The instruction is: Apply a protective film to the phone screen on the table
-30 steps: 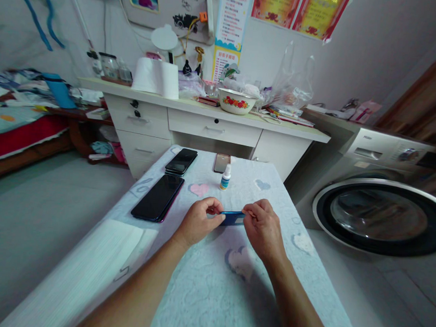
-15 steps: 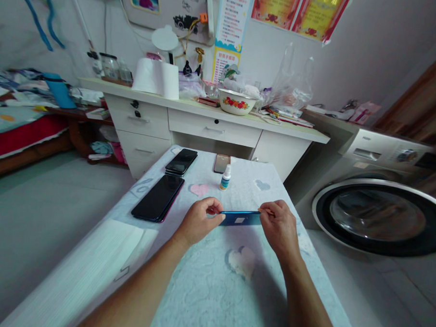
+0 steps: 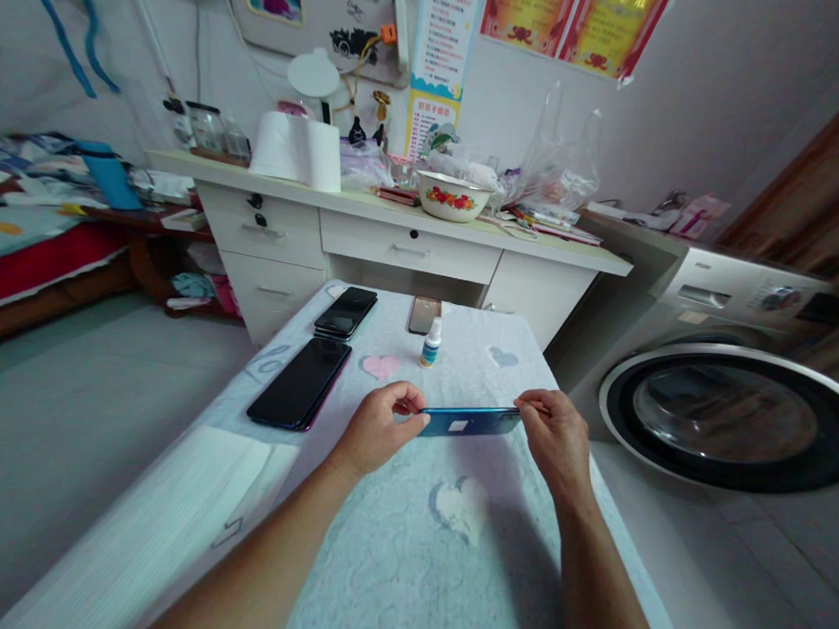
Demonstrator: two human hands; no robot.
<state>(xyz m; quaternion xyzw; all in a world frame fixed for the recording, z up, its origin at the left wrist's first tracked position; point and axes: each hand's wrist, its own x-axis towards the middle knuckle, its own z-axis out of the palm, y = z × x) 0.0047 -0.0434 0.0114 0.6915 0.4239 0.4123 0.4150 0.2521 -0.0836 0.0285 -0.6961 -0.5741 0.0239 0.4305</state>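
Note:
My left hand (image 3: 379, 429) is closed, pinching the left end of a blue smartphone (image 3: 481, 422). The phone stands on its long edge above the cloth, its back with a small white sticker towards me. At the phone's upper right corner, my right hand (image 3: 554, 441) is closed with fingertips pinched on a thin brownish stick (image 3: 537, 407), mostly hidden by the fingers. Just beyond the phone stands a small white dropper bottle (image 3: 430, 343) with a blue and yellow label. A phone with a brownish face (image 3: 425, 315) lies behind the bottle.
Stacked dark phones (image 3: 300, 383) lie on the left, with another phone stack (image 3: 346, 311) behind them. A patterned cloth (image 3: 381, 554) covers the table. Behind it is a white desk (image 3: 409, 244) with a flowered bowl (image 3: 453, 197); a washing machine (image 3: 726, 300) stands at right.
My right hand has shifted slightly right along the phone, showing more of its right end. My left hand keeps its pinch, and the view has moved a little.

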